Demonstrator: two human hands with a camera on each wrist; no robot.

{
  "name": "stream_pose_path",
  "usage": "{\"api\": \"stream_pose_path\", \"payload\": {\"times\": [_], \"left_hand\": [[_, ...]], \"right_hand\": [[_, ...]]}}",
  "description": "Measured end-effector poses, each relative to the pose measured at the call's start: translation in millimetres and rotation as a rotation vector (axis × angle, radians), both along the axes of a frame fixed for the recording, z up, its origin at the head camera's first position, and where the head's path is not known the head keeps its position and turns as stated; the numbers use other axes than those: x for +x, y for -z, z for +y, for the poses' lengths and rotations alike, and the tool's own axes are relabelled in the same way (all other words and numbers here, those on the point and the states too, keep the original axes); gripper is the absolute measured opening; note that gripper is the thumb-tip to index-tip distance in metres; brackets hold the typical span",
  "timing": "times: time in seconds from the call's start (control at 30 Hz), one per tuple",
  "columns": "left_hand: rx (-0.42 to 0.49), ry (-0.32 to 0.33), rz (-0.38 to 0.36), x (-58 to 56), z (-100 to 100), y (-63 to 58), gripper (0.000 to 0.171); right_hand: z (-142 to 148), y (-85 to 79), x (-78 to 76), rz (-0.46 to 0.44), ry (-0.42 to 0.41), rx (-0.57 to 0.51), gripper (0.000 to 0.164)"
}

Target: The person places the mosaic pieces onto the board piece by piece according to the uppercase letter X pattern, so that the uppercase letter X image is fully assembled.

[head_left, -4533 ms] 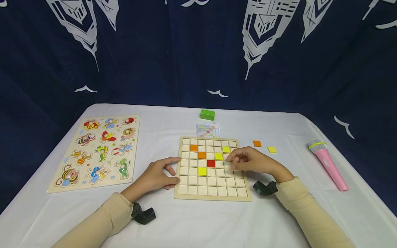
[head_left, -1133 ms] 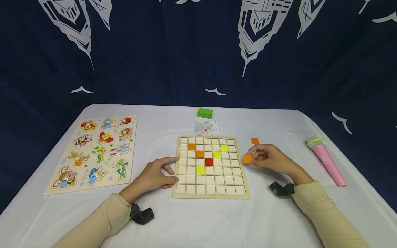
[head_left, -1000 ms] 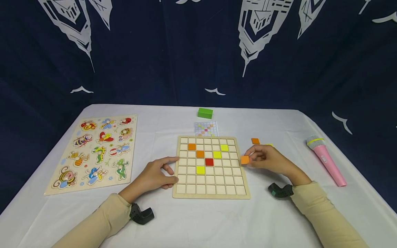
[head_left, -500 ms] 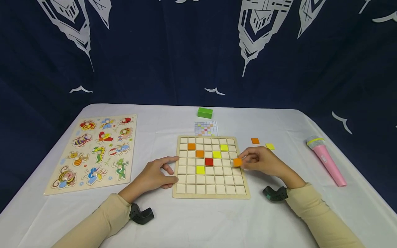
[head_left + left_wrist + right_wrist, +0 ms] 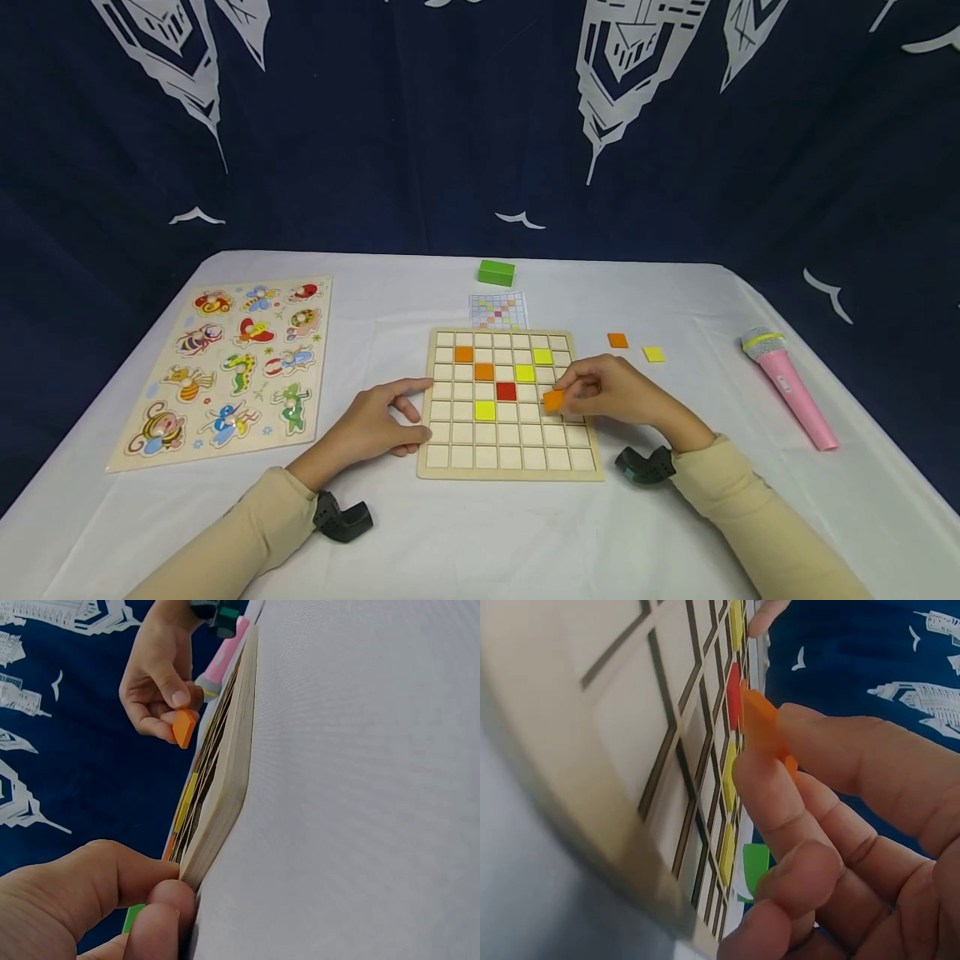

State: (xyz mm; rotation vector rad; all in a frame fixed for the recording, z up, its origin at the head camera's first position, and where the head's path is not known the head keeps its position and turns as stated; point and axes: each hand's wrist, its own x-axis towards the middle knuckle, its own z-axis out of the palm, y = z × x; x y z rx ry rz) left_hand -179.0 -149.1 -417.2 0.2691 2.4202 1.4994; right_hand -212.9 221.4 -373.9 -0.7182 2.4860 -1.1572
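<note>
A wooden grid board (image 5: 510, 469) lies mid-table with one red tile (image 5: 506, 391), two orange tiles and several yellow tiles set in its squares. My right hand (image 5: 618, 390) pinches an orange tile (image 5: 553, 402) between thumb and fingers over the board's right half. In the right wrist view that orange tile (image 5: 763, 724) is tilted and clear of the grid. At the board's left edge my left hand (image 5: 375, 423) rests with index fingertip and thumb tip touching the rim, spread apart. From the left wrist, the fingers (image 5: 112, 877) meet the board's edge (image 5: 229, 780).
Loose orange (image 5: 617, 340) and yellow (image 5: 654, 354) tiles lie right of the board. Behind it are a small printed pattern card (image 5: 498, 310) and a green block (image 5: 497, 273). An insect puzzle board (image 5: 225, 367) lies left; a pink microphone (image 5: 795, 396) lies right.
My right hand, away from the grid at about one second ago, has carried the orange tile leftward from beside the board to over its squares. The left hand stays at the edge.
</note>
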Motion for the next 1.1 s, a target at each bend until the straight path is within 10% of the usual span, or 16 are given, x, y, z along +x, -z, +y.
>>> {"api": "stream_pose_path", "payload": {"times": [1.1], "left_hand": [[0.003,0.001,-0.003,-1.1,-0.6,1.4,0.072]], "right_hand": [[-35.4,2.8,-6.1,0.021,-0.083,0.151,0.015]]}}
